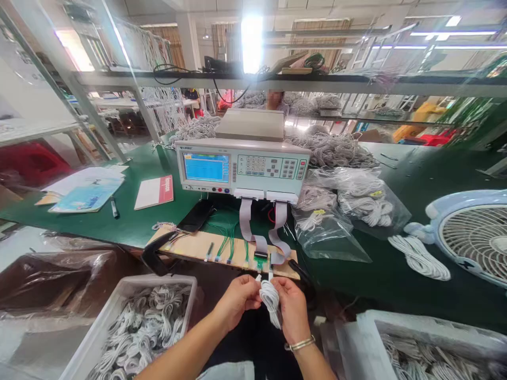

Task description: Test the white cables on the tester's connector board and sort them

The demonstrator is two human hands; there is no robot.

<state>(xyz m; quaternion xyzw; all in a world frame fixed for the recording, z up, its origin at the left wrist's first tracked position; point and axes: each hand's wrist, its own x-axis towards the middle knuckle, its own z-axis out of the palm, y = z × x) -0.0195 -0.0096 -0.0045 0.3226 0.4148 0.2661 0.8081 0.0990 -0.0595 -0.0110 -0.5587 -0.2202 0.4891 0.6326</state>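
A coiled white cable (270,305) hangs between my two hands at the front edge of the wooden board (233,248). My left hand (241,296) is closed, thumb and forefinger pinching one end of the cable near a small white plug (259,277). On the other side, my right hand (291,306) is closed on the cable's coil and its other end. Just beyond the fingertips sits a small green circuit board (260,262), joined to flat grey ribbon cables (246,221). These run up to the tester (243,166), whose blue screen is lit. Whether either plug touches a socket is too small to tell.
White bins of coiled cables stand at left (190,287) and right (370,316). Bagged cables (364,203), a loose coil (420,257) and a fan (475,232) lie to the right. A notebook (152,192) and pen (114,207) lie left. Another person sits behind the tester.
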